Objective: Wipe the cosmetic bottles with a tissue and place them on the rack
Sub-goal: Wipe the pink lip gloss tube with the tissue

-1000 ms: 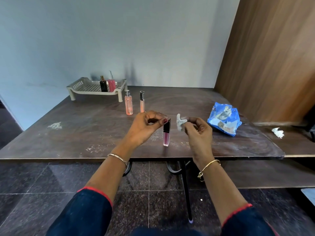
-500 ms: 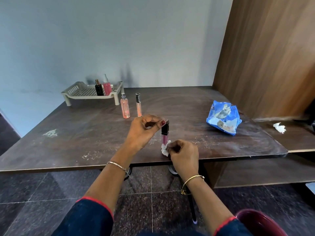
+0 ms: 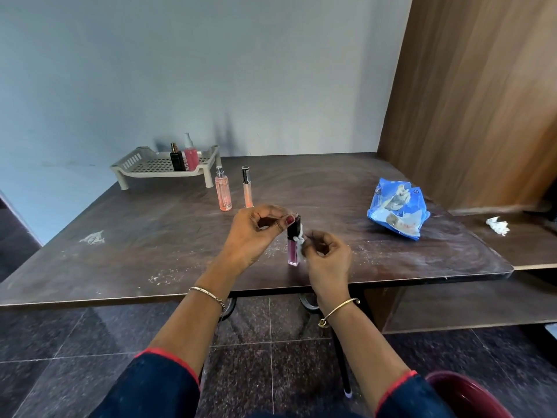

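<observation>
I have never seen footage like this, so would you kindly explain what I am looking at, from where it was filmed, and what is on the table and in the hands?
No machine here: a person wears a camera on the head, looking down at their own bare hands. The left hand pinches the black cap of a pink lip gloss tube, held upright. The right hand presses a small white tissue against it. On the brown table stand a peach spray bottle and a slim peach tube. Behind them, the beige rack holds a black bottle and a pink bottle. A blue tissue packet lies to the right.
</observation>
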Motion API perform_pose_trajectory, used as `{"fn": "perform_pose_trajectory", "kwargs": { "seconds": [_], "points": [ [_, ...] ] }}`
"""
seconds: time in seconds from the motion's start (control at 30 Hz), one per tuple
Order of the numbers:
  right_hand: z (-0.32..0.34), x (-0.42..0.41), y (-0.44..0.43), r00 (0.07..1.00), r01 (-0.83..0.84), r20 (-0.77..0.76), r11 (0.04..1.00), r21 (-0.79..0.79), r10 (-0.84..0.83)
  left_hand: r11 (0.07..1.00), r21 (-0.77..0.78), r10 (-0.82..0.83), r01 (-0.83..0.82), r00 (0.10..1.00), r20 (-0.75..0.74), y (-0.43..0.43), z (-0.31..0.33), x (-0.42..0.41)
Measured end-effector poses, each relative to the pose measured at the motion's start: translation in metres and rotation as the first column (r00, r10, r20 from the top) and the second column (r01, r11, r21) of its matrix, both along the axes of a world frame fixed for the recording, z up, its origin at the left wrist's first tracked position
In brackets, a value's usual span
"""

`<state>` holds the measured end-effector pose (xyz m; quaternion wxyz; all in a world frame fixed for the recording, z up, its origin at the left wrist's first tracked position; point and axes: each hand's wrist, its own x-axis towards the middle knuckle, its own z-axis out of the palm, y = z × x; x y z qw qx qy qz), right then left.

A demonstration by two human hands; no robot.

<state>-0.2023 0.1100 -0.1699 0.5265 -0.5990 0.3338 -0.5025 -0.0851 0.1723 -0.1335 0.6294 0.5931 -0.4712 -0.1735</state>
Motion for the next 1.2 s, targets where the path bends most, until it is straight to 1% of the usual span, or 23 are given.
{"fn": "perform_pose_trajectory", "kwargs": {
  "seconds": [0.07, 0.1, 0.2, 0.27, 0.33, 0.37, 0.43, 0.5, 0.57, 0.7, 0.77, 0.8, 0.87, 0.93, 0.97, 1.0, 1.07, 1.1, 1.13, 1.2],
  "points": [
    [-0.005, -0.001, -0.001, 0.999, -0.025, -0.029, 0.999, 0.037, 0.026, 1.0, 0.007, 0.0, 0.0, 1.0, 0.003, 0.0, -0.001, 0.0],
    [-0.005, -0.001, -0.001, 1.0, -0.024, -0.014, 0.999, 0.048, 0.024, 1.0, 0.01, 0.001, -0.001, 1.0, 0.009, 0.001, -0.001, 0.0],
    [0.01, 0.001, 0.002, 0.99, -0.053, 0.135, 0.994, 0.093, 0.04, 1.0, 0.01, -0.003, 0.003, 1.0, 0.018, 0.001, 0.001, -0.001],
    [0.017, 0.004, 0.003, 0.983, -0.068, 0.178, 0.995, 0.073, 0.054, 1.0, 0.012, 0.001, -0.001, 1.0, 0.025, 0.002, 0.001, 0.0],
    [0.016, 0.003, 0.0, 0.985, -0.087, 0.154, 0.995, 0.057, 0.077, 1.0, 0.016, 0.01, -0.01, 1.0, 0.026, 0.002, 0.001, 0.002],
    [0.015, 0.001, -0.003, 0.988, -0.11, 0.118, 0.992, 0.066, 0.102, 1.0, 0.018, 0.017, -0.017, 1.0, 0.022, 0.003, 0.001, 0.003],
    [0.012, -0.006, -0.011, 0.982, -0.189, 0.014, 0.975, 0.117, 0.189, 0.999, 0.026, 0.026, -0.027, 0.999, 0.018, 0.003, 0.002, 0.002],
    [0.011, -0.013, -0.017, 0.962, -0.261, -0.041, 0.951, 0.167, 0.271, 0.999, 0.032, 0.018, -0.019, 1.0, 0.024, 0.003, 0.003, -0.001],
    [0.016, -0.015, -0.02, 0.96, -0.272, -0.028, 0.949, 0.158, 0.279, 0.999, 0.033, 0.013, -0.014, 0.999, 0.033, 0.001, 0.003, -0.003],
    [0.027, -0.013, -0.022, 0.967, -0.249, 0.071, 0.967, 0.06, 0.245, 0.998, 0.054, 0.009, -0.013, 0.996, 0.086, 0.0, 0.005, -0.003],
    [0.026, -0.012, -0.022, 0.964, -0.26, 0.072, 0.964, 0.058, 0.256, 0.998, 0.059, -0.001, -0.004, 0.996, 0.091, 0.002, 0.007, -0.002],
    [0.023, -0.013, -0.022, 0.963, -0.266, 0.048, 0.962, 0.058, 0.263, 0.998, 0.061, -0.002, -0.003, 0.997, 0.083, 0.003, 0.007, -0.001],
    [0.015, -0.014, -0.023, 0.957, -0.282, -0.06, 0.958, 0.052, 0.285, 0.998, 0.061, 0.005, -0.008, 0.999, 0.048, 0.006, 0.006, 0.0],
    [0.006, -0.017, -0.026, 0.935, -0.283, -0.22, 0.959, 0.015, 0.279, 0.999, 0.047, 0.006, -0.008, 1.0, 0.028, 0.008, 0.006, -0.002],
    [0.002, -0.018, -0.027, 0.918, -0.263, -0.315, 0.965, -0.022, 0.243, 0.999, 0.033, 0.0, -0.001, 1.0, 0.021, 0.007, 0.007, -0.004],
    [-0.001, -0.018, -0.028, 0.885, -0.237, -0.427, 0.969, -0.072, 0.185, 1.0, 0.017, -0.004, 0.004, 1.0, 0.005, 0.006, 0.007, -0.006],
    [0.0, -0.021, -0.025, 0.75, -0.217, -0.661, 0.955, -0.202, 0.03, 1.0, -0.014, -0.002, 0.002, 1.0, -0.029, 0.004, 0.006, -0.01],
    [0.003, -0.023, -0.023, 0.687, -0.209, -0.726, 0.947, -0.245, -0.036, 1.0, -0.025, 0.005, -0.006, 0.999, -0.043, 0.003, 0.005, -0.011],
    [0.005, -0.024, -0.021, 0.657, -0.208, -0.751, 0.943, -0.262, -0.064, 0.999, -0.032, 0.013, -0.015, 0.999, -0.05, 0.003, 0.004, -0.011],
    [0.007, -0.024, -0.022, 0.661, -0.203, -0.746, 0.94, -0.274, -0.075, 0.999, -0.04, 0.023, -0.025, 0.999, -0.042, 0.005, 0.003, -0.009]
  ]
}}
